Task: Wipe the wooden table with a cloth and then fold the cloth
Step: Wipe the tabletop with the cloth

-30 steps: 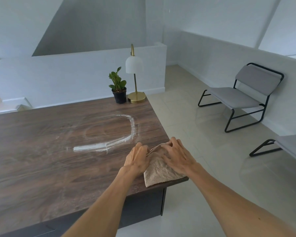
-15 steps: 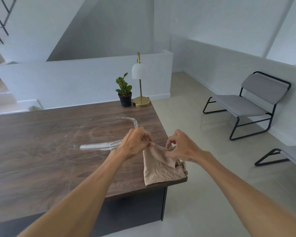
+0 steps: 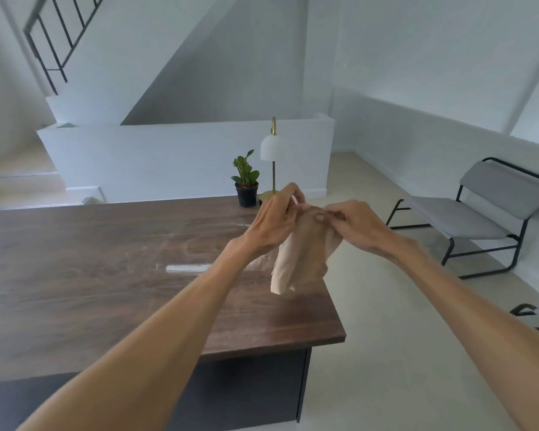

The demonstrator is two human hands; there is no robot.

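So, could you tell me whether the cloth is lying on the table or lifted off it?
Lifted: both hands pinch the cloth at its top edge and it hangs above the table.

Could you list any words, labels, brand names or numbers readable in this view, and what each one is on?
None: no readable text shows anywhere. The cloth, held up by the left hand and right hand, bears no visible label; the wooden table, plant pot, lamp and chair are unmarked.

Both forearms reach forward, raised over the table (image 3: 112, 275). The left hand (image 3: 274, 219) and right hand (image 3: 353, 223) meet close together, fingers curled, each pinching the cloth's (image 3: 302, 256) top edge.
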